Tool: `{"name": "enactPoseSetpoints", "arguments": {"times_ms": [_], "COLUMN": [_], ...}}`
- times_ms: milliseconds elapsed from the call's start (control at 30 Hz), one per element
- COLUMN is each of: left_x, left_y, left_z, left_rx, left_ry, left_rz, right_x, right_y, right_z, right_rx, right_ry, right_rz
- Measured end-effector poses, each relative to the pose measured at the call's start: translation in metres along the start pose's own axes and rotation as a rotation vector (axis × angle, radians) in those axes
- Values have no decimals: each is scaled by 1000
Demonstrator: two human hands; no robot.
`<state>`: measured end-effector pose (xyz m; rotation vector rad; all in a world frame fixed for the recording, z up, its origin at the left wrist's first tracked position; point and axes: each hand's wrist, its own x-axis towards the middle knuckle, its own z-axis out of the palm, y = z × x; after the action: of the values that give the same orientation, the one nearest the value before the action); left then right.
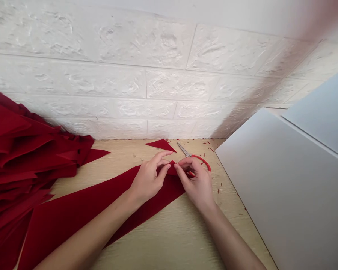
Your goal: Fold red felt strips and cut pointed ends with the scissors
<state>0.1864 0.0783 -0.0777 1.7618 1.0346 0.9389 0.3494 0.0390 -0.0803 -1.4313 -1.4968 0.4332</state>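
Observation:
A long strip of dark red fabric (84,206) lies slantwise over the wooden surface, its narrow end under my fingers. My left hand (150,174) pinches that end between thumb and fingers, the index finger stretched out above. From the other side, my right hand (195,180) pinches the same end, and a small folded tip shows between the two hands. Scissors (200,159) with red handles lie just behind my right hand, which partly covers them. A loose red fabric triangle (161,144) rests beyond my left hand, near the wall.
A large heap of red fabric pieces (30,142) fills the left side. Small red scraps (218,190) are scattered on the wooden surface (169,240) at right. A white brick-patterned wall (157,86) closes off the back, and a white panel (284,168) stands at right.

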Motion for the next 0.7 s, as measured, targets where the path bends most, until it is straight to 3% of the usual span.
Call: {"name": "enactPoseSetpoints", "arguments": {"times_ms": [333, 700], "left_x": [2, 2], "left_y": [4, 2], "left_z": [-3, -2], "left_rx": [-15, -34], "left_ry": [3, 30], "left_rz": [-98, -22], "right_x": [-2, 0], "right_y": [2, -1], "right_z": [0, -2], "right_rx": [-19, -86], "right_ry": [36, 3], "right_rz": [-82, -111]}}
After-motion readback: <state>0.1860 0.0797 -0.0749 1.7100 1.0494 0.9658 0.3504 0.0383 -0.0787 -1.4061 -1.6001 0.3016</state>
